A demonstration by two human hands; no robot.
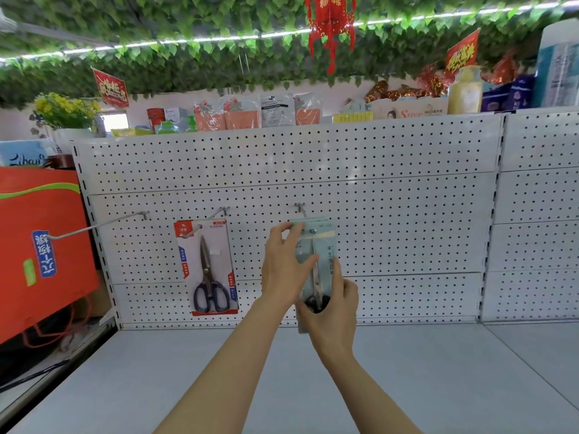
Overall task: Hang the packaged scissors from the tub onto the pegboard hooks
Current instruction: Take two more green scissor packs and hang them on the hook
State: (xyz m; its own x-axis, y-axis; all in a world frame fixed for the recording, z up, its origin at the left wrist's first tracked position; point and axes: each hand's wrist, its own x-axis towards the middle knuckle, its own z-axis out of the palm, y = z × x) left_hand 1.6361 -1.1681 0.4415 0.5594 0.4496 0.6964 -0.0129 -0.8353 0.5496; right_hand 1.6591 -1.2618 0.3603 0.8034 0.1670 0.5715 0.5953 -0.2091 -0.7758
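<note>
Both my hands hold a pale green packaged pair of scissors (324,245) against the white pegboard (391,214), its top at the right-hand hook (300,209). My left hand (283,267) grips the upper left side of the pack. My right hand (332,305) grips its bottom end around the black handles. On the middle hook (219,214) hangs a red-carded pack of scissors (208,267). The left hook (103,225) is long and bare. The tub is not in view.
A grey shelf board (313,386) runs below the pegboard. At the left stands an orange-red box (40,245). Packaged goods (260,112) line the top of the pegboard, under hanging green leaves and a red lantern (330,23).
</note>
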